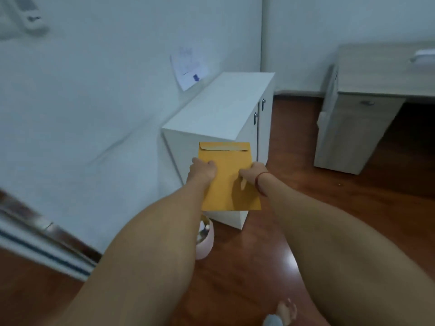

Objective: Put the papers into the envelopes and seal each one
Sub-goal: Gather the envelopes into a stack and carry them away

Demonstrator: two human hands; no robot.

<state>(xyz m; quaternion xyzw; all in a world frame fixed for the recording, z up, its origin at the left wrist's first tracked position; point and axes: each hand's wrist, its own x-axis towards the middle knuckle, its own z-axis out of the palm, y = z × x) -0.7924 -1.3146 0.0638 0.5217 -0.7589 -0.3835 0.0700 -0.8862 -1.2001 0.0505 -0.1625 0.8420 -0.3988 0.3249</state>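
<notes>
I see both hands gripping envelope (227, 177): L hand (203, 171) on left edge, R hand (253, 173) on right (flap down), in front of white cabinet (221, 109).

A pale wall (94, 95) runs along my left, with a sheet of paper (188, 69) stuck to it above a white two-door cabinet (221, 107). The floor (306, 184) is glossy reddish wood. A grey-wood desk (367, 90) stands at the right; a pinkish bin (206, 241), I think, sits by the cabinet.

Soft, dim, bluish indoor light. Motion blur smears the left wall (70, 102) and frame edges; wide-angle bending throughout. Faint glare on the floor (289, 257).
</notes>
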